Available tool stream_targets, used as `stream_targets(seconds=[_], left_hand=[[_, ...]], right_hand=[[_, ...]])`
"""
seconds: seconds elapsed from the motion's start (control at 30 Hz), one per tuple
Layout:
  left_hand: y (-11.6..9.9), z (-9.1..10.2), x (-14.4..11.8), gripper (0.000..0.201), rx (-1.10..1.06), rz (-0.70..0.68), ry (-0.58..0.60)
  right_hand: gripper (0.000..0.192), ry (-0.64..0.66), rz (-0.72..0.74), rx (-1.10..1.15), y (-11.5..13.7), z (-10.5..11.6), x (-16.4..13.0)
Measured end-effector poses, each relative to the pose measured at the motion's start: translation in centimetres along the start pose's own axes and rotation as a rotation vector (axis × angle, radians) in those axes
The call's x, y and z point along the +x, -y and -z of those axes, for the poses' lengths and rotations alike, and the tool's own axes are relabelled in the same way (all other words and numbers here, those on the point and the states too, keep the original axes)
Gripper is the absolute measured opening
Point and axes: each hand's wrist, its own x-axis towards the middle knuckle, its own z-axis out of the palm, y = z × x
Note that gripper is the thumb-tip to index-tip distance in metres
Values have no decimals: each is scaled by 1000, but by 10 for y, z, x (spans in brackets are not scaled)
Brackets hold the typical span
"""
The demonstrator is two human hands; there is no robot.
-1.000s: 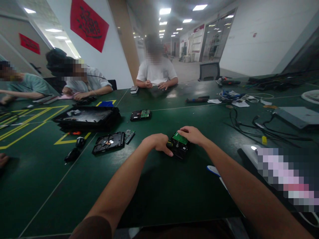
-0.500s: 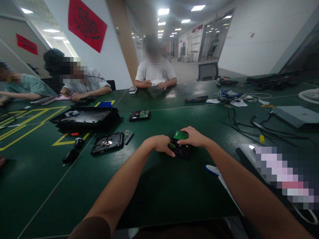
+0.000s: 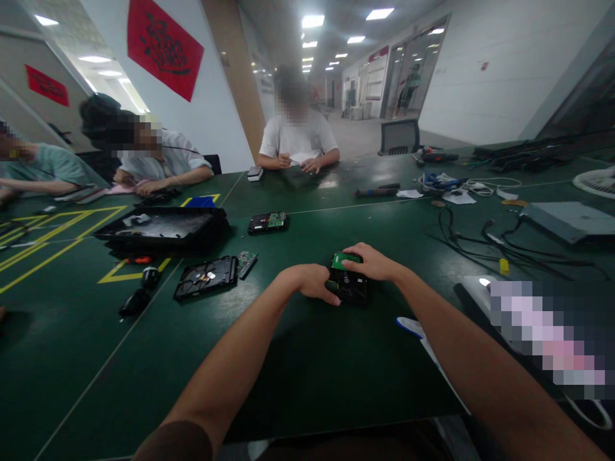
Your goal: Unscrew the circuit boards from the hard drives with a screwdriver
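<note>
A black hard drive point(image 3: 354, 289) lies on the green table in front of me. Its green circuit board point(image 3: 340, 260) is at the far end of it. My left hand point(image 3: 314, 283) curls round the drive's left side, thumb stretched along the near corner. By that thumb shows a small dark piece with a yellow-green edge point(image 3: 331, 285); I cannot tell what it is. From the right, my right hand point(image 3: 369, 261) grips the circuit board, with thumb and fingers on it. Whether the board is loose from the drive cannot be made out.
To the left lie another opened hard drive point(image 3: 206, 278), a loose circuit board point(image 3: 246, 263) and a black electric screwdriver point(image 3: 139, 298). Beyond are a black tray point(image 3: 168, 227) and a third drive point(image 3: 268, 222). Cables point(image 3: 475, 246) and a grey metal box point(image 3: 571, 221) occupy the right. Co-workers sit across.
The green circuit board and my right thumb have shifted slightly, and more of the black drive shows below them. My left hand stays at the drive's left side.
</note>
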Motion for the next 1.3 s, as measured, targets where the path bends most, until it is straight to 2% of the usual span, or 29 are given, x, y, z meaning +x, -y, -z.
stream_targets(seconds=[0.1,0.23,0.37,0.83,1.3], left_hand=[[2,-1,2,64,-54,-17,9],[1,-2,3,58,-92,-22,57],[-1,-2,4,56,-102,-12,54],[-13,-7,6,56,-222,67,115],[-13,-6,5,55,-285,57,119]], right_hand=[[49,2,3,-14,0,-4,1],[59,-23,-22,-45,3,-7,0],[62,-26,-20,-80,6,-8,-2],[59,6,33,-96,-2,-7,3],[57,0,-52,-133,16,-8,-1]])
